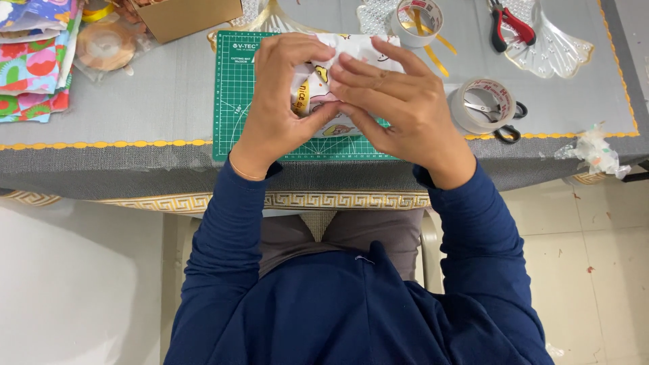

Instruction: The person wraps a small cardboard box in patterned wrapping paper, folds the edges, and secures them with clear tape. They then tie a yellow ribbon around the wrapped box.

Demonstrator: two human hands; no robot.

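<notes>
Both hands are pressed onto a small white paper-wrapped packet with cartoon prints, which lies on the square green gridded cutting mat near the front edge of the grey cloth-covered bench. The left hand curls over the packet's left side, thumb tucked under toward the middle and fingers bent down on the top edge. The right hand covers the packet's right side, its fingers laid flat across the paper and reaching over to meet the left hand's fingertips, so the hands are together and clamped on the packet; only the middle strip of paper shows between them.

Just right of the mat sits a roll of clear tape with a white core, and black-handled scissors lie partly through and under it. Beyond the mat, at the far side, stands a second roll of clear tape with a loose yellow ribbon trailing from it. Farther right of that lie red-and-black pliers on a clear fan-shaped plastic tray. Left of the mat, well apart, lies a stack of bright patterned wrapping sheets, with a brown cardboard box behind the mat's left corner. A crumpled scrap of clear wrap sits at the bench's right edge.
</notes>
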